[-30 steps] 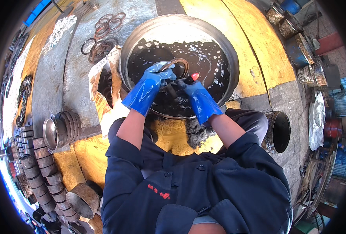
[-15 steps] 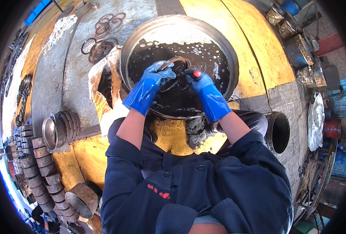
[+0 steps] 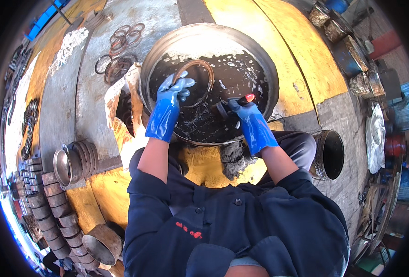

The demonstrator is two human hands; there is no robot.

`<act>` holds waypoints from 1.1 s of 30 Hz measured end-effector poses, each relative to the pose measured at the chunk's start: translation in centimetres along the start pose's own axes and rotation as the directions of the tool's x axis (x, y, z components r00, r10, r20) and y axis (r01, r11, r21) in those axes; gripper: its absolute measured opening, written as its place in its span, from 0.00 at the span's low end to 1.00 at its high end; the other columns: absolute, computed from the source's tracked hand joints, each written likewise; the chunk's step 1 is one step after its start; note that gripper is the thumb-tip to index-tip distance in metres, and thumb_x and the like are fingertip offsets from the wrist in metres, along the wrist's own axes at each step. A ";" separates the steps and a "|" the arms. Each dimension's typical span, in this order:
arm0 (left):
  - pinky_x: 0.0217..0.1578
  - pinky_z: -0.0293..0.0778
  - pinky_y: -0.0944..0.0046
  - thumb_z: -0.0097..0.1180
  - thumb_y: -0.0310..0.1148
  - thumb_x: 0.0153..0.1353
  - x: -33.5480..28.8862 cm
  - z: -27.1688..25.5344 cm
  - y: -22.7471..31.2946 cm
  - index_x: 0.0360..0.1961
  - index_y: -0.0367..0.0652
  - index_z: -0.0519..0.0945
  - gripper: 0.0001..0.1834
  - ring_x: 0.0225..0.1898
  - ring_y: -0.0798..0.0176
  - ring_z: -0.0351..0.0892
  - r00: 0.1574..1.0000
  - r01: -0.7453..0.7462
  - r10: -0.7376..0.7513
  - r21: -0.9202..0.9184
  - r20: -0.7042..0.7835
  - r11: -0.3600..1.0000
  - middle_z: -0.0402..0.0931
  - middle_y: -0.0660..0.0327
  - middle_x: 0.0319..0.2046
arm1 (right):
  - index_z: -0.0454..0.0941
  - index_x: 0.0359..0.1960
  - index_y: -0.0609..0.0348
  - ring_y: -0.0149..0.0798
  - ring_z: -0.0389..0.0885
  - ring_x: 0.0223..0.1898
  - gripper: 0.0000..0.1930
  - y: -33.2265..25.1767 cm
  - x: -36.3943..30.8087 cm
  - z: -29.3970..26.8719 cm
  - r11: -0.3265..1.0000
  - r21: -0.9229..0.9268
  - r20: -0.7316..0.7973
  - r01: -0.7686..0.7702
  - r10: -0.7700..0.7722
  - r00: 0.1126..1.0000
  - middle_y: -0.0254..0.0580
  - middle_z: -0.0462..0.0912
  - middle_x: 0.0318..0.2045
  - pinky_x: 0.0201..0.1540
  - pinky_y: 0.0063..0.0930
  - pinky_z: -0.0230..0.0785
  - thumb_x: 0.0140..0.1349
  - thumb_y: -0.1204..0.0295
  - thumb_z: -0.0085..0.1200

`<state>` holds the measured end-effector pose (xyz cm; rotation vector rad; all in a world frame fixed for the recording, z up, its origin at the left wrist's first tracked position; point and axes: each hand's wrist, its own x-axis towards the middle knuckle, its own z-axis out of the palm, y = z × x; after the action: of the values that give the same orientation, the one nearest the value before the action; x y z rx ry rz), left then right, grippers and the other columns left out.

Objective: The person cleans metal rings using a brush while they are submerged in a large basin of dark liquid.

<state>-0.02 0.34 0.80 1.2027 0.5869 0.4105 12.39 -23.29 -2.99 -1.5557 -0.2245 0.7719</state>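
Observation:
Blue rubber gloves cover both my hands. My left hand [image 3: 173, 87] is closed on the left side of a brown metal ring [image 3: 211, 76] and holds it upright over a wide round basin [image 3: 272, 78]. Dark liquid with pale froth lies in the basin. In my right hand [image 3: 247, 111] is a brush with a red-ended handle [image 3: 249, 97]; its dark head points left, below and apart from the ring. The fingers round the brush are partly hidden.
Left of the basin stands a torn paper bag [image 3: 113, 108] with dark rings inside. More rings [image 3: 120, 39] lie beyond it. Stacked metal rings [image 3: 88, 159] and rows of cylinders [image 3: 59, 201] are at the left. A blackened bucket [image 3: 322, 154] lies by my right knee.
The ring has been raised and turned so its full round shows. My right hand and the brush have moved down and right, away from the ring.

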 end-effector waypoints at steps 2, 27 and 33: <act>0.24 0.68 0.74 0.55 0.40 0.67 -0.1 -0.2 -0.2 0.56 0.44 0.76 0.20 0.24 0.74 0.73 0.999 -0.014 0.019 -0.135 0.035 0.991 0.83 0.59 0.39 | 0.81 0.45 0.66 0.32 0.82 0.38 0.19 0.0 0.9 -1.1 0.957 -0.251 -0.086 -0.146 0.128 0.988 0.41 0.86 0.38 0.43 0.28 0.74 0.62 0.62 0.61; 0.29 0.68 0.71 0.66 0.27 0.53 -0.9 1.3 -0.4 0.41 0.43 0.83 0.13 0.26 0.72 0.71 0.942 -0.063 -0.074 0.389 0.326 0.919 0.76 0.68 0.29 | 0.84 0.40 0.50 0.37 0.84 0.37 0.10 1.4 4.2 -4.1 0.670 -0.718 0.057 0.189 -0.213 0.975 0.39 0.86 0.36 0.43 0.28 0.76 0.60 0.64 0.55; 0.20 0.59 0.77 0.70 0.26 0.48 -0.7 -1.6 -1.1 0.40 0.46 0.83 0.15 0.21 0.78 0.66 0.965 0.259 -0.264 0.173 0.003 0.950 0.78 0.72 0.26 | 0.82 0.46 0.61 0.30 0.82 0.40 0.10 -6.6 -1.9 4.2 0.864 -0.241 0.169 0.442 -0.412 0.896 0.39 0.86 0.39 0.46 0.23 0.76 0.64 0.76 0.55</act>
<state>-1.52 0.77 -0.47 1.2718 0.7606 0.1200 10.43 -19.91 4.09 -1.6398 -0.7641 0.4857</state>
